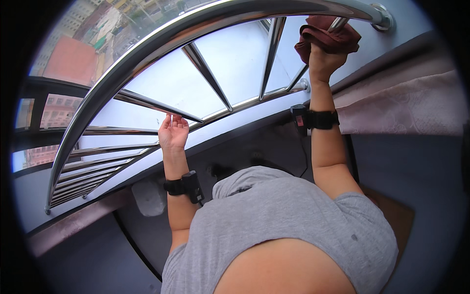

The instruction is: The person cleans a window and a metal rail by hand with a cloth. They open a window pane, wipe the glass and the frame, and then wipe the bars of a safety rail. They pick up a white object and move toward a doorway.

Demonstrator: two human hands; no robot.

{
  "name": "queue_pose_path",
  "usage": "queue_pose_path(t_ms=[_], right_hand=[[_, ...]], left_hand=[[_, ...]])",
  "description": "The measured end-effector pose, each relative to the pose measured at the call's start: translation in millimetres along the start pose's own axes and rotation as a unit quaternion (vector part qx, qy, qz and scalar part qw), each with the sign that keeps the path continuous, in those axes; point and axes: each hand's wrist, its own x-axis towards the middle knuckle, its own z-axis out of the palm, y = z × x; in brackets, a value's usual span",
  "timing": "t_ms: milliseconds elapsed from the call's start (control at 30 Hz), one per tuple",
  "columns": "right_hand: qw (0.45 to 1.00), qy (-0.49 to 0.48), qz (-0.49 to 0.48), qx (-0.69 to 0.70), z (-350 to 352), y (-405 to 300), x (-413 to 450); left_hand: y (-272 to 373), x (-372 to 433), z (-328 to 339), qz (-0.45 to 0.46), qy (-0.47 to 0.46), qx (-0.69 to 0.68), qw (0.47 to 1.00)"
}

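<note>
My right hand (pixel 325 63) is at the upper right, closed on a dark red cloth (pixel 319 33) that is wrapped around an upright metal bar close under the curved handrail (pixel 110 64). Palm up, my left hand (pixel 174 133) has its fingertips at the lower part of another shiny metal bar (pixel 158 105) of the window railing; whether the fingers grip it is hard to see. Both wrists carry black straps with small boxes.
Behind the railing lie a white sill (pixel 227 47) and a dark window frame (pixel 58 87), with buildings far below outside. A pinkish curtain (pixel 404 104) hangs at the right. A whitish translucent object (pixel 148 198) is low at the left.
</note>
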Motion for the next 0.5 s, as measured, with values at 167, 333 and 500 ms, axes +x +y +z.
queue_pose_path(t_ms=[167,333,500], right_hand=[[0.973,-0.048,0.173,-0.148,-27,69,-92],[0.912,-0.211,0.255,-0.244,-69,140,-151],[0.806,-0.327,0.278,-0.408,-99,148,-191]], left_hand=[[-14,-7,19,0.048,0.001,0.103,0.994],[-26,1,24,0.061,0.012,0.110,0.992],[-36,11,18,0.099,0.013,0.122,0.988]])
